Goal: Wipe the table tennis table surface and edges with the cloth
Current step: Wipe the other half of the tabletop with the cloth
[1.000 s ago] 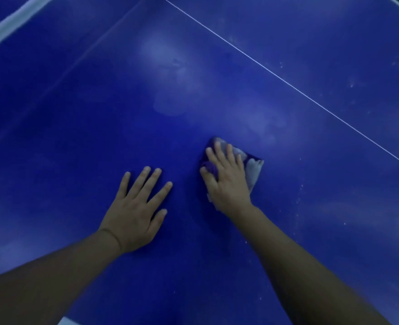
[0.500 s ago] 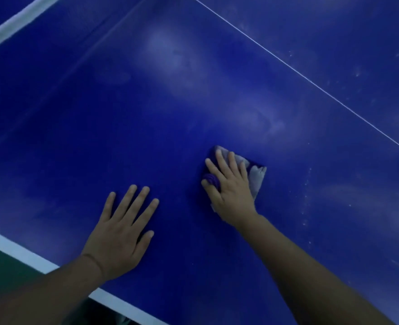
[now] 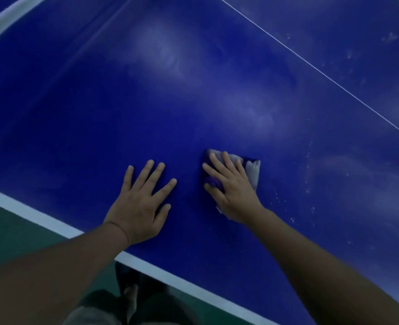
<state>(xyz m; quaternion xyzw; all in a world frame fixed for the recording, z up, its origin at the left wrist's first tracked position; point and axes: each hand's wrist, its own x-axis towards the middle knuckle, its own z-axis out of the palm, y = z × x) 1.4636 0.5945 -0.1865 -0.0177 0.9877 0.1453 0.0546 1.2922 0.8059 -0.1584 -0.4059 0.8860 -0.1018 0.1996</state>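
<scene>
The blue table tennis table (image 3: 100,109) fills the view, with a white edge band (image 3: 41,218) running along its near side. My right hand (image 3: 231,186) lies flat with straight fingers on a folded grey and purple cloth (image 3: 252,170), pressing it onto the surface. The hand hides most of the cloth. My left hand (image 3: 142,202) rests flat on the bare table just left of it, fingers spread, holding nothing.
A thin white centre line (image 3: 316,69) crosses the table at the upper right. Pale dusty smears (image 3: 252,109) and white specks (image 3: 309,181) mark the surface beyond and right of the cloth. Below the near edge are green floor (image 3: 10,233) and my feet (image 3: 128,292).
Both hands and the cloth have come back toward the near edge of the table. The white edge band and the floor have come into view.
</scene>
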